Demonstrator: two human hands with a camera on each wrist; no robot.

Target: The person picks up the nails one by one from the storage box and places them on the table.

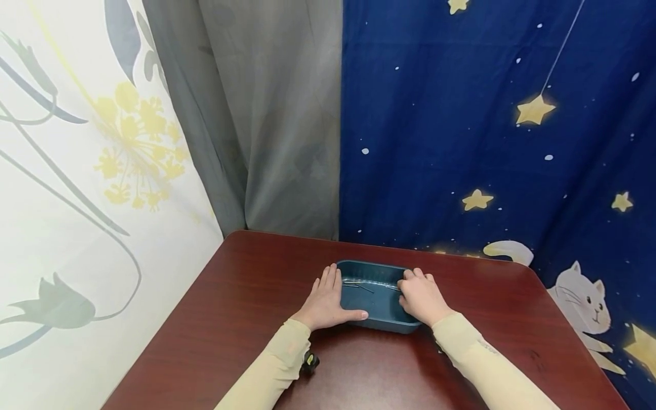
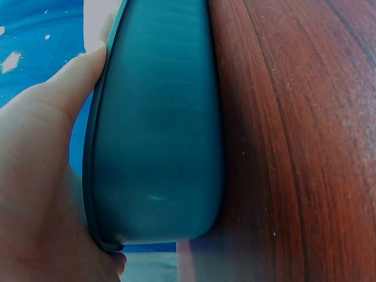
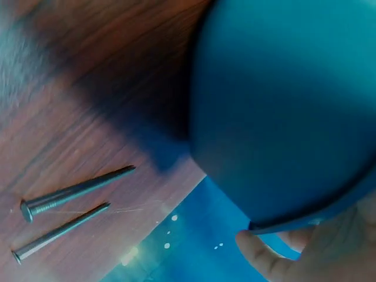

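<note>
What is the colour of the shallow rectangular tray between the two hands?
Dark teal; the shallow rectangular tray shows best in the left wrist view.

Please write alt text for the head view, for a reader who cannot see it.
A person's left hand and right hand are at opposite ends of a dark teal tray on a reddish-brown table. Thin, nail-like pieces lie in the tray; a starry blue curtain hangs behind.

Left hand, fingers straight, thumb spread, right hand, fingers curled, both arms extended forward
</note>
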